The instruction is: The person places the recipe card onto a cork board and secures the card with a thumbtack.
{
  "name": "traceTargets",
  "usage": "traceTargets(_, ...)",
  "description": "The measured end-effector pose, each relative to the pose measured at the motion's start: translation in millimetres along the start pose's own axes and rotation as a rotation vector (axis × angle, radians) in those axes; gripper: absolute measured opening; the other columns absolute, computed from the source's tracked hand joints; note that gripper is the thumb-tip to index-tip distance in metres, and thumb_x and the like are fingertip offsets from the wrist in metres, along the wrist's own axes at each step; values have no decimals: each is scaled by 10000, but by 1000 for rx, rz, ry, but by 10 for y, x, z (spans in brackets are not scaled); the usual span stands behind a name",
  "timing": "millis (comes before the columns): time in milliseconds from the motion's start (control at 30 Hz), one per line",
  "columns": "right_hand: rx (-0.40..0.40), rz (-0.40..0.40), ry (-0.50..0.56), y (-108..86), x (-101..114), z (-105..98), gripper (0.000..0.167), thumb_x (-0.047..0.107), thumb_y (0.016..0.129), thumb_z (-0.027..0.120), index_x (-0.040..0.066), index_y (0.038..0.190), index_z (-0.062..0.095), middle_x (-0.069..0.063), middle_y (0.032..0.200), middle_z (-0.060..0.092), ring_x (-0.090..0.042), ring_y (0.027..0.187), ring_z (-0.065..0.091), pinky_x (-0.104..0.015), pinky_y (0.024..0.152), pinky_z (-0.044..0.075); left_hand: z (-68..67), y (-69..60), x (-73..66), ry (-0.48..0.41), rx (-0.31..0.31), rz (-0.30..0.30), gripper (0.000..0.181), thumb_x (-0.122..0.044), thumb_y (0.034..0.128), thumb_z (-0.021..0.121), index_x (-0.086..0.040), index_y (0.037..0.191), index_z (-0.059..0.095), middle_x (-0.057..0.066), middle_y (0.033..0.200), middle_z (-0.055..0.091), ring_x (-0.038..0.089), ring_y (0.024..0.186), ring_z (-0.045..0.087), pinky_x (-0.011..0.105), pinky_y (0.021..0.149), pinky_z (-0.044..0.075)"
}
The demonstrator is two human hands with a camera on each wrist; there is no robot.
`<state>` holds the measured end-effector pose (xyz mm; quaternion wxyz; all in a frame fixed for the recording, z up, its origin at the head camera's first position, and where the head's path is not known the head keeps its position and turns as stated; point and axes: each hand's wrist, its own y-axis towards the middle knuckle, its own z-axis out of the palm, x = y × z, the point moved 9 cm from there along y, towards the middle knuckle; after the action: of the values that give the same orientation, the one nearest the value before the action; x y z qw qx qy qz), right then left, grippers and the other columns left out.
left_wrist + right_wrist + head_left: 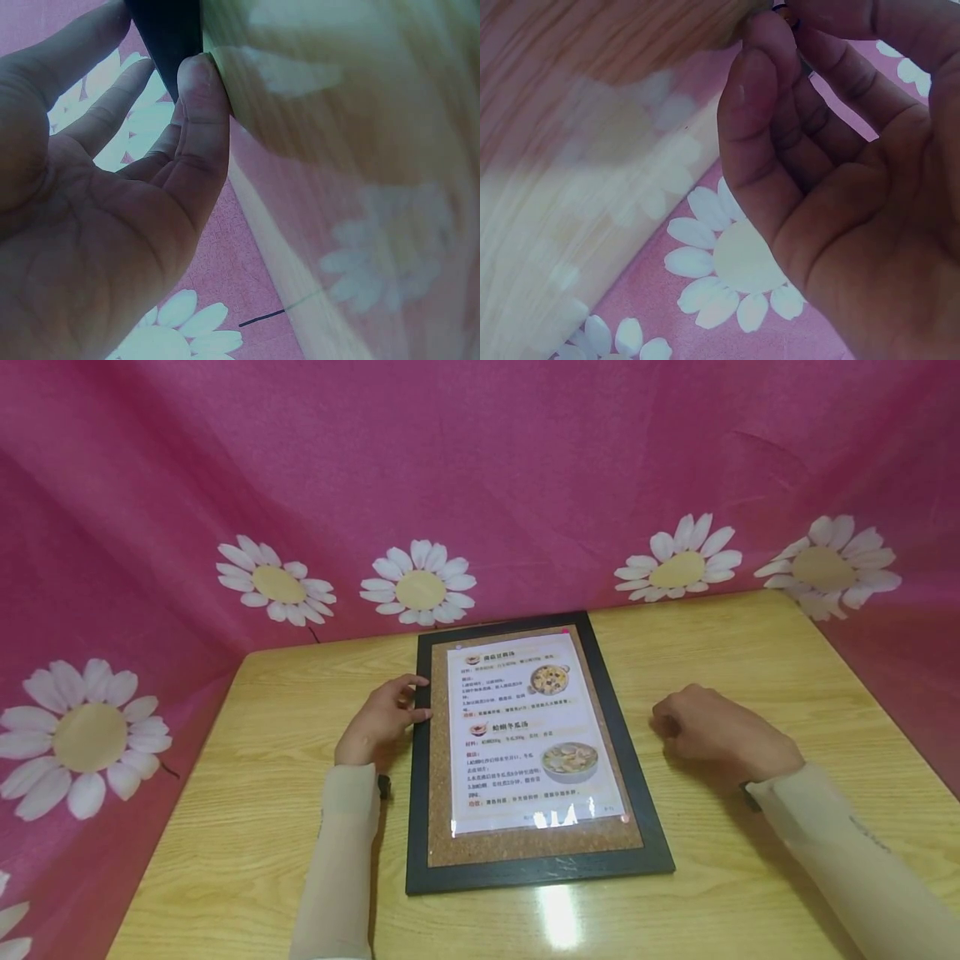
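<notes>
A black-framed cork board (540,870) lies flat on the table. A laminated sheet (498,777) with printed text and two pictures of food bowls covers most of its cork. My left hand (381,717) touches the frame's left edge with its thumb and fingers. The left wrist view shows that hand's fingers (201,97) against a dark strip of frame (171,37). To the right of the board, apart from it, is my right hand (716,731) with curled fingers. A tiny dark and orange patch (786,15) shows among its fingers; what it is stays unclear.
The wooden table (247,827) has a glossy top. Behind it hangs a pink cloth (480,460) with large white daisies, which also runs along the left side. Pink pins (626,818) show at two right corners of the sheet.
</notes>
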<state>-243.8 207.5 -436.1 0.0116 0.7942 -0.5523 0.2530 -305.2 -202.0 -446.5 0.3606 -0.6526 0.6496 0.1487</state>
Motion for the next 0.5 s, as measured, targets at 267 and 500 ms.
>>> traceTargets(267,5,11,12,6,-9,17,230,-11,824,686,179,711,620,26,635,443,-155,654,500,-297,574,398,6,-7,-7,2,-3,19,505,-177,987,722,-157,1458,540,211,1444,556,379,1239,549,522,1058,511)
traceTargets(500,15,-13,28,-11,-8,-12,233,18,844,669,211,715,673,44,673,531,-167,722,532,-307,621,441,7,-2,0,-1,-1,11,508,-181,987,724,-164,1458,536,209,1460,540,386,1257,539,530,1077,505)
